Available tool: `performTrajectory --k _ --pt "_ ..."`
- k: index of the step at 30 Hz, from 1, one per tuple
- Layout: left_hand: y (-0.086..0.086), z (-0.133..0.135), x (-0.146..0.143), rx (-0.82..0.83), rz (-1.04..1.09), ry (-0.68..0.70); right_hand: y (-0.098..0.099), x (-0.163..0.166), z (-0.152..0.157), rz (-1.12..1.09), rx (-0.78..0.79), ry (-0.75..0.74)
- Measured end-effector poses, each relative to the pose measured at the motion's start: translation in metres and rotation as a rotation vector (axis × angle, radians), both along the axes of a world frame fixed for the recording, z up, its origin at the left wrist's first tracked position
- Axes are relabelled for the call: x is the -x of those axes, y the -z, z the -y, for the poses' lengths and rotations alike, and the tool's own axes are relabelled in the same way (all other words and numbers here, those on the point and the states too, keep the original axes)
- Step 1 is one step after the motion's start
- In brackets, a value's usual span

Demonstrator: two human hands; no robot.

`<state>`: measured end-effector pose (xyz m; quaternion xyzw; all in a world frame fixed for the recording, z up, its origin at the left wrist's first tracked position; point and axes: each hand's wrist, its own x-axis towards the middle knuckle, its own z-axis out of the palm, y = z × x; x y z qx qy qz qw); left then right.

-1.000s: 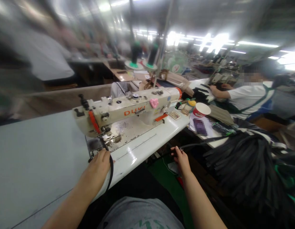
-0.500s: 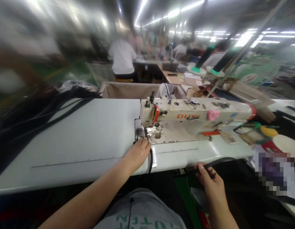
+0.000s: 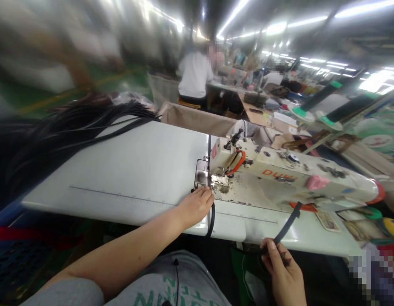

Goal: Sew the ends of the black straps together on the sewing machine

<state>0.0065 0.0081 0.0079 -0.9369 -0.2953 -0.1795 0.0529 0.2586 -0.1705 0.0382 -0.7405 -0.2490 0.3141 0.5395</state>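
A cream sewing machine (image 3: 267, 187) stands on a pale table (image 3: 152, 170). Just in front of its needle area, my left hand (image 3: 198, 206) is closed on a narrow black strap (image 3: 212, 219). That strap runs past the presser foot toward the back and hangs over the table's front edge. At the front edge on the right, my right hand (image 3: 283, 265) pinches a black strap (image 3: 289, 224) whose free end points up toward the machine. Whether both are one strap cannot be seen, since the part below the edge is dark.
A heap of black straps (image 3: 98, 123) lies at the table's left end. Behind the machine is a beige fabric bin (image 3: 197, 119). Thread cones (image 3: 346, 104) stand at the back right. A person in a white shirt (image 3: 194, 76) is farther off.
The view has turned and tilted, so the machine appears farther right. In my right hand the strap's end has swung up over the table. My left hand stays at the needle area.
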Motion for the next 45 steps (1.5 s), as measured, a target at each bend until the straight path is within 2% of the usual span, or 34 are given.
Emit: performTrajectory --k 3,7,14,33,41,45 --pt "0.000 0.000 -0.001 0.009 0.012 -0.001 0.001 0.001 -0.002 -0.023 0.023 -0.046" --pt "-0.001 0.001 -0.001 0.028 0.030 -0.006 0.001 0.002 -0.005 0.052 0.036 -0.121" --pt "0.002 0.001 -0.003 0.015 0.066 -0.017 -0.011 0.011 -0.011 0.181 0.071 -0.276" --pt "0.001 0.001 -0.001 0.067 0.051 -0.017 -0.005 0.032 -0.028 0.166 0.141 -0.285" --pt "-0.002 0.001 -0.001 0.081 0.074 -0.017 0.003 0.034 -0.031 0.191 0.114 -0.321" --pt "-0.004 0.001 0.000 0.083 0.077 -0.017 0.001 0.039 -0.032 0.160 0.125 -0.354"
